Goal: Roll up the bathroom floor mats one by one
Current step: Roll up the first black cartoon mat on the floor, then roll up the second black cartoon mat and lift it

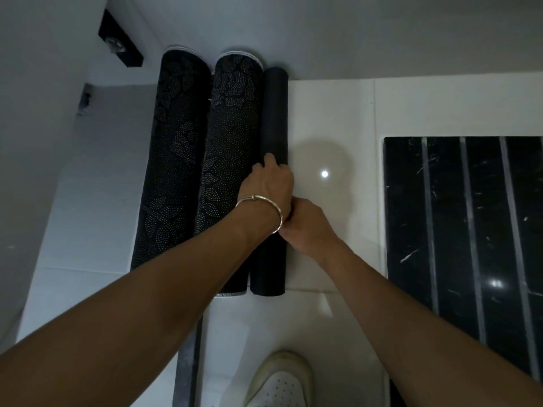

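Three rolled mats lie side by side on the pale floor, running away from me. The left roll [170, 160] and the middle roll [232, 136] are black with a dotted leaf pattern. The right roll [274, 113] is thinner and plain black. My left hand [269, 186], with a metal bangle on its wrist, rests on top of the plain roll near its middle, fingers curled over it. My right hand [305, 224] grips the same roll just behind the left hand, from its right side.
A black marble slab with grey stripes [458, 218] covers the floor at right. A dark wall fixture [120, 39] sits at top left. My white shoe [279, 380] stands at the bottom. A dark threshold strip [188, 362] runs along the floor below the rolls.
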The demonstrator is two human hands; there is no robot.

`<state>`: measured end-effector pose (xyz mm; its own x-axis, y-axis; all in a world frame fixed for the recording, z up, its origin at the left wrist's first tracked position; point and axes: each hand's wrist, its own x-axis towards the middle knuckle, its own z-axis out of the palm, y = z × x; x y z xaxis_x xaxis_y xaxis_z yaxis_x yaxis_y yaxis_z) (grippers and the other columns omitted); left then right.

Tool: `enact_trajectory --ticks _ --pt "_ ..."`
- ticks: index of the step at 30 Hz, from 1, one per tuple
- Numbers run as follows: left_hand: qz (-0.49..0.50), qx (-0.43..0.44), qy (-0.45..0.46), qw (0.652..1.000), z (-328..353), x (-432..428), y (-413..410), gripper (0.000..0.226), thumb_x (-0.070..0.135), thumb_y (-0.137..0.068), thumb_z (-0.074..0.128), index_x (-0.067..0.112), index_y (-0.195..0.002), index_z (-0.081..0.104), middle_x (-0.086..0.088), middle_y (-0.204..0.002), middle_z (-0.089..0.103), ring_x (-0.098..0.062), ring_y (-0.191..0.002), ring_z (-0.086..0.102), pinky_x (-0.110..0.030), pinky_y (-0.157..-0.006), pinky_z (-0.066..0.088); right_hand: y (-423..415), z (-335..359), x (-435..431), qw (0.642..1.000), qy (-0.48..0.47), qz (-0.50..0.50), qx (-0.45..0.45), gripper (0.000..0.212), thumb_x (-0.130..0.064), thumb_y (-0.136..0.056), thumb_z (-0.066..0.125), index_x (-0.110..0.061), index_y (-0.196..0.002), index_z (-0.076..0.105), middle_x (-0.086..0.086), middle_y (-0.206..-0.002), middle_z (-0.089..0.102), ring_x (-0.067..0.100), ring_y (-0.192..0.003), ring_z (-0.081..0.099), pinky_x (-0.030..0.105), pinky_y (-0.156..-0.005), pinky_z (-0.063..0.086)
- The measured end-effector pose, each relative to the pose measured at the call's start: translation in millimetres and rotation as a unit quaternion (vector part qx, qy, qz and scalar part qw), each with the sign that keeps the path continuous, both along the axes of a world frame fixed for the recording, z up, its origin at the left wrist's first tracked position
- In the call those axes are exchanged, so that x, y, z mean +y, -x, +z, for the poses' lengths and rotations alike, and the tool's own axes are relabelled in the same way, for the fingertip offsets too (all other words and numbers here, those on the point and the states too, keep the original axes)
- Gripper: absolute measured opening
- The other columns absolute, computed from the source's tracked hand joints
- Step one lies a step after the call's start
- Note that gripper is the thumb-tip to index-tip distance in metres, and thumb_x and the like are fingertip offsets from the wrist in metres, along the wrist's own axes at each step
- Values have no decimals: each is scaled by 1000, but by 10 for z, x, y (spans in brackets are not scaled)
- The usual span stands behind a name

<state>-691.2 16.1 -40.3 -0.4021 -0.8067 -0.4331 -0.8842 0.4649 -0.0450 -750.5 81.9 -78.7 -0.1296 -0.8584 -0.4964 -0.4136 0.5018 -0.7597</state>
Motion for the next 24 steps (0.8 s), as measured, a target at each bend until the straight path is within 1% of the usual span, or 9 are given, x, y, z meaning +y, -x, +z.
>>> enact_trajectory --ticks 2,4,6,7,10,14,18,20,24 --pt "-2 -32 0 999 32 -23 121 39 11 -90 54 -1 -126 45 -21 -133 38 -36 -114 50 -38 -88 45 97 66 26 1000 -19 16 0 25 -22 -88 59 -20 -64 51 -3 -68 59 10 -63 53 22 -54 37" --pt "21 -71 -11 997 91 -92 262 47 19 -90 55 0 -132 44 -21 -136 36 -37 -117 49 -40 -90 46 255 149 82 999 -37 10 3 20 -32 -91 56 -14 -94 67 5 -94 69 17 -85 62 20 -66 43" --pt "38 -109 -8 993 185 -150 422 51 28 -91 54 3 -134 44 -18 -137 35 -37 -120 45 -42 -93 44 503 275 183 998 -54 -24 8 41 -34 -93 54 -15 -128 58 6 -123 63 20 -108 60 22 -84 44" --pt "31 -119 0 992 231 -144 512 51 29 -91 52 4 -134 44 -17 -137 35 -37 -121 44 -43 -94 43 657 346 261 998 -54 -38 16 43 -34 -94 53 -17 -133 54 5 -131 58 20 -114 57 23 -88 43" --pt "-73 -83 27 994 314 22 873 42 27 -92 47 7 -128 49 -15 -131 43 -36 -119 47 -41 -93 41 1161 563 600 995 -40 -75 51 39 -34 -95 50 -19 -131 56 1 -135 56 17 -119 54 27 -97 42" --pt "-245 18 -50 968 395 541 1554 43 37 -94 43 12 -129 51 -15 -127 50 -35 -116 52 -39 -95 44 1818 801 1288 985 -51 -111 119 33 -29 -96 49 -5 -113 64 11 -116 66 24 -109 59 38 -97 45" --pt "-392 29 -36 919 633 1168 2239 47 41 -97 39 14 -134 46 -13 -132 50 -32 -120 51 -37 -98 42 2408 993 2148 971 -66 -179 143 37 -34 -97 48 -12 -125 59 4 -128 60 20 -116 55 30 -100 40" --pt "-442 37 -10 896 761 1471 2557 46 41 -97 38 14 -134 47 -12 -132 50 -31 -120 51 -36 -98 41 2639 1041 2578 962 -67 -215 152 41 -36 -97 48 -15 -131 54 3 -132 58 19 -120 53 30 -101 38" --pt "-484 52 12 873 949 2156 3178 50 44 -98 36 16 -139 43 -12 -135 49 -30 -123 49 -37 -100 40 2964 1127 3353 946 -68 -274 158 39 -37 -97 48 -13 -126 57 6 -126 61 22 -115 56 37 -103 42"
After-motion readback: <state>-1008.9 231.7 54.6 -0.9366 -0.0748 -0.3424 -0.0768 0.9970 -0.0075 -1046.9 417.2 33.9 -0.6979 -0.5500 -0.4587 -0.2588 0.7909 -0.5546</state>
